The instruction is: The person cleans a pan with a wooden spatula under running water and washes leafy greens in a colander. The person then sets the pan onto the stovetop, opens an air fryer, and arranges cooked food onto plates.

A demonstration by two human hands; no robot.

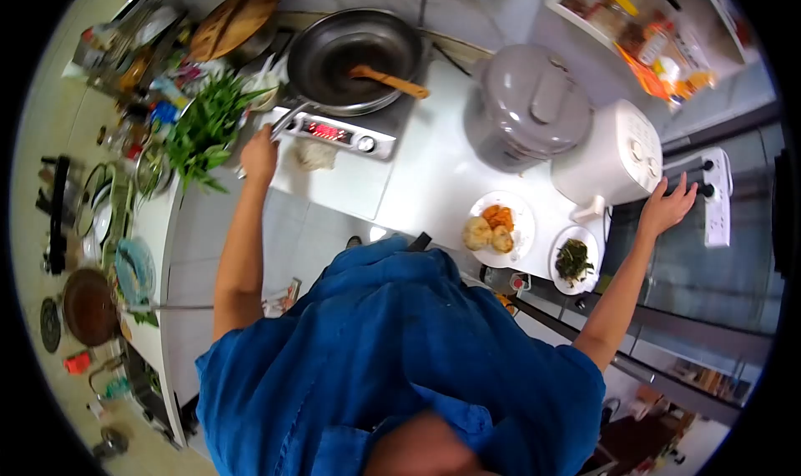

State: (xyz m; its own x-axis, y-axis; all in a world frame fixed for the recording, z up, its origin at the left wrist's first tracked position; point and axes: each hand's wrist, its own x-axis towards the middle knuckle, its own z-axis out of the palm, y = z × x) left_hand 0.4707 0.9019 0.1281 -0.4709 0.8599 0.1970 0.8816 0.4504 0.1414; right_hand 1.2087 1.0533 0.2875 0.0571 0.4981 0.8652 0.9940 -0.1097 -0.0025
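Note:
My left hand (pixel 260 156) is wrapped round the metal handle of a dark wok (pixel 321 46). The wok sits on an induction cooker (pixel 334 136) with a lit red display. A wooden spatula (pixel 388 80) lies inside the wok, its handle over the rim. Far to the right, my right hand (pixel 667 207) reaches out with fingers apart by a white power strip (pixel 717 199). Black plugs sit in the strip close to my fingertips; whether I touch them I cannot tell. Beside that hand stands a white air fryer (pixel 612 157).
A grey lidded cooker (pixel 530 105) stands behind the air fryer. Near the counter's front are a plate (pixel 521 207) of food and a plate of dark greens (pixel 574 261). Leafy greens (pixel 204 134) and a wooden lid (pixel 234 25) are at the left; a shelf (pixel 576 5) hangs upper right.

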